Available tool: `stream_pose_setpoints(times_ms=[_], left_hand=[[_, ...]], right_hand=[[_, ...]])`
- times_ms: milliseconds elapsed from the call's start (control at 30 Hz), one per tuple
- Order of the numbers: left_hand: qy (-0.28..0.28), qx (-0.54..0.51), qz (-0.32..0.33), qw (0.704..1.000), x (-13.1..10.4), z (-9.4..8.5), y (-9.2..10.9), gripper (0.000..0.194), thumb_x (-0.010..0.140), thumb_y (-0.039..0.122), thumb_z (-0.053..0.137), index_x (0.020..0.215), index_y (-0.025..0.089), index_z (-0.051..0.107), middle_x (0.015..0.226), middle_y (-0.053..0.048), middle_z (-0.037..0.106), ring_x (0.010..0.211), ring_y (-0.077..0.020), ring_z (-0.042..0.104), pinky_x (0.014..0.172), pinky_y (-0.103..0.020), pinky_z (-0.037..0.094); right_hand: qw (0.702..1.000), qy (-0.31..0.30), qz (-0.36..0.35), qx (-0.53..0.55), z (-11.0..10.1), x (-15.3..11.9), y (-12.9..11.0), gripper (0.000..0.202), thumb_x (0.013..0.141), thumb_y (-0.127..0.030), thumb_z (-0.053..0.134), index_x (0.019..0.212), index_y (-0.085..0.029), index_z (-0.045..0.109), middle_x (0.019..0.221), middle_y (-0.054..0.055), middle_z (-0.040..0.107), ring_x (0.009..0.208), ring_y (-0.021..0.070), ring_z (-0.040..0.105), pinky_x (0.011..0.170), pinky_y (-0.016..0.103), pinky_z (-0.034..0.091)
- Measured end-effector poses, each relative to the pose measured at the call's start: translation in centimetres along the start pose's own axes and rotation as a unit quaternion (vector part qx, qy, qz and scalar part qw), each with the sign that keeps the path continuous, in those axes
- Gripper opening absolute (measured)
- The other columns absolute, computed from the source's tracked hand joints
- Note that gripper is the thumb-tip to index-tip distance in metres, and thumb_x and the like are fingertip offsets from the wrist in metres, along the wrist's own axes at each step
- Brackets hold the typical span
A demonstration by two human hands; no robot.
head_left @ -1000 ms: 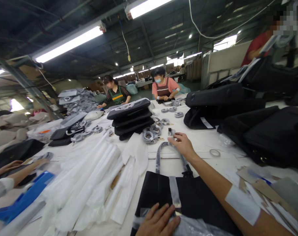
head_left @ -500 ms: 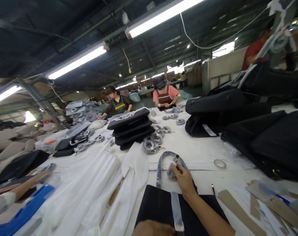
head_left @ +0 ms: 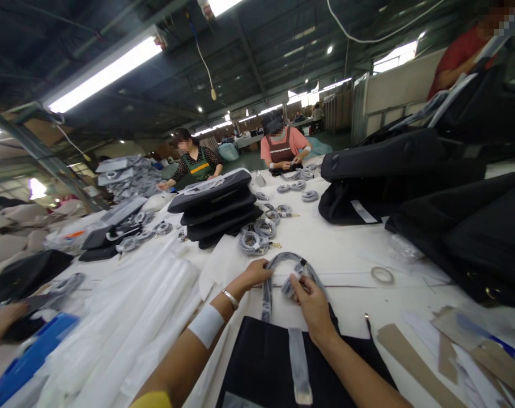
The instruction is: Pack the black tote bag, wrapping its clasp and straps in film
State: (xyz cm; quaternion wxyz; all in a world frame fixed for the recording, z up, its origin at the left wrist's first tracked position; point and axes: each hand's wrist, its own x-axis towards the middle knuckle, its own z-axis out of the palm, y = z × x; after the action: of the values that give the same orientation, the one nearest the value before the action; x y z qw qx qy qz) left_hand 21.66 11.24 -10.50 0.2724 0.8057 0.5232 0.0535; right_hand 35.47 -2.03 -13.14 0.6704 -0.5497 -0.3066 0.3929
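A black bag lies on the white table in front of me, with a pale wrapped strip down its front. Its handle, wrapped in clear film, arches away from me. My left hand pinches the left side of this handle. Inside the arch, my right hand has its fingers closed on a film-wrapped coiled strap. A bracelet and a white patch show on my left forearm.
Stacked black bags stand ahead beside coiled straps. White sheeting covers the left. At right are black bags, a tape roll and cardboard strips. Two people work across the table; another person's hand shows at far left.
My left hand has moved from the bag's lower front, up and forward to the handle, and now grips it. My right hand stays at the coiled strap. The view has shifted slightly.
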Motion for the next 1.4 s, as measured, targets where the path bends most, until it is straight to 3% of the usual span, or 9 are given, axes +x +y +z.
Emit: stream_pose_setpoints(times_ms=[167, 300, 433, 767, 967, 1067, 1167, 1300, 1400], left_hand=[[-0.034, -0.021, 0.017, 0.999, -0.2, -0.1, -1.7, 0.034, 0.092, 0.036, 0.046, 0.111, 0.016, 0.065, 0.1, -0.003, 0.072, 0.082, -0.016, 0.066, 0.07, -0.024, 0.051], [0.018, 0.042, 0.017, 0.999, 2.1, 0.0, -0.9, 0.031, 0.085, 0.042, 0.059, 0.095, 0.014, 0.068, 0.094, -0.008, 0.071, 0.088, -0.0227, 0.064, 0.08, -0.032, 0.05], [0.064, 0.097, 0.066, 0.991, 4.5, 0.4, 0.7, 0.04, 0.082, 0.045, 0.065, 0.11, 0.016, 0.062, 0.115, -0.013, 0.065, 0.106, -0.028, 0.059, 0.095, -0.039, 0.045], [0.112, 0.126, 0.162, 0.972, 4.7, 2.3, 2.1, 0.022, 0.091, 0.018, 0.048, 0.111, 0.019, 0.056, 0.13, -0.012, 0.056, 0.127, -0.0242, 0.047, 0.109, -0.04, 0.036], [-0.037, 0.073, 0.145, 0.986, 5.2, -1.9, 3.0, 0.014, 0.091, 0.02, 0.047, 0.097, 0.015, 0.058, 0.091, -0.008, 0.068, 0.084, -0.0198, 0.066, 0.079, -0.035, 0.054], [-0.13, 0.04, 0.142, 0.98, 4.8, -5.4, 3.9, 0.018, 0.091, 0.03, 0.049, 0.091, 0.014, 0.059, 0.075, -0.002, 0.063, 0.059, -0.0126, 0.059, 0.058, -0.025, 0.049], [-0.173, 0.015, 0.153, 0.973, 3.7, -8.6, 5.0, 0.033, 0.086, 0.048, 0.06, 0.09, 0.015, 0.059, 0.073, 0.001, 0.058, 0.059, -0.0104, 0.052, 0.056, -0.023, 0.044], [-0.176, -0.004, 0.166, 0.97, 1.9, -10.4, 6.9, 0.05, 0.087, 0.064, 0.049, 0.085, 0.016, 0.059, 0.074, 0.001, 0.056, 0.062, -0.0102, 0.049, 0.06, -0.023, 0.045], [-0.108, 0.006, 0.169, 0.98, 0.4, -9.6, 8.3, 0.053, 0.094, 0.063, 0.033, 0.09, 0.017, 0.059, 0.079, 0.0, 0.058, 0.066, -0.011, 0.05, 0.063, -0.023, 0.045]], right_hand=[[0.999, -0.038, 0.026, -0.02, 0.1, -0.2, 0.2, 0.047, 0.078, -0.062, 0.067, 0.088, -0.017, 0.069, 0.07, 0.001, 0.062, 0.058, 0.0131, 0.049, 0.055, 0.026, 0.038], [0.998, -0.03, 0.043, -0.017, 0.1, -0.2, 0.3, 0.048, 0.077, -0.064, 0.066, 0.086, -0.017, 0.068, 0.065, -0.001, 0.06, 0.056, 0.0134, 0.048, 0.054, 0.026, 0.038], [0.999, -0.026, 0.037, -0.012, 0.1, 0.0, 0.2, 0.048, 0.077, -0.065, 0.065, 0.084, -0.018, 0.067, 0.061, -0.001, 0.058, 0.055, 0.0129, 0.046, 0.054, 0.025, 0.037], [0.998, -0.039, 0.048, -0.027, 0.3, 0.9, 1.7, 0.052, 0.067, -0.073, 0.066, 0.074, -0.022, 0.066, 0.05, -0.002, 0.047, 0.051, 0.0171, 0.042, 0.051, 0.03, 0.035], [0.998, -0.042, 0.024, -0.028, 0.6, 0.7, 1.6, 0.058, 0.067, -0.076, 0.064, 0.079, -0.019, 0.069, 0.053, -0.002, 0.05, 0.051, 0.0149, 0.041, 0.051, 0.028, 0.036], [0.998, -0.053, 0.029, 0.013, 0.7, 0.2, 0.7, 0.057, 0.066, -0.071, 0.069, 0.084, -0.017, 0.071, 0.054, -0.002, 0.051, 0.051, 0.0138, 0.042, 0.05, 0.027, 0.036], [0.996, -0.069, 0.032, 0.038, 0.7, -0.1, 0.0, 0.055, 0.066, -0.068, 0.071, 0.085, -0.016, 0.071, 0.054, -0.003, 0.051, 0.052, 0.0133, 0.043, 0.05, 0.025, 0.036], [0.994, -0.086, 0.026, 0.057, 0.8, -0.3, -0.1, 0.05, 0.072, -0.064, 0.07, 0.084, -0.016, 0.069, 0.055, -0.003, 0.053, 0.054, 0.0129, 0.046, 0.052, 0.025, 0.037], [0.993, -0.098, 0.032, 0.061, 1.1, -0.5, 0.1, 0.047, 0.073, -0.063, 0.07, 0.081, -0.016, 0.069, 0.055, -0.003, 0.055, 0.054, 0.0132, 0.049, 0.055, 0.025, 0.04]])
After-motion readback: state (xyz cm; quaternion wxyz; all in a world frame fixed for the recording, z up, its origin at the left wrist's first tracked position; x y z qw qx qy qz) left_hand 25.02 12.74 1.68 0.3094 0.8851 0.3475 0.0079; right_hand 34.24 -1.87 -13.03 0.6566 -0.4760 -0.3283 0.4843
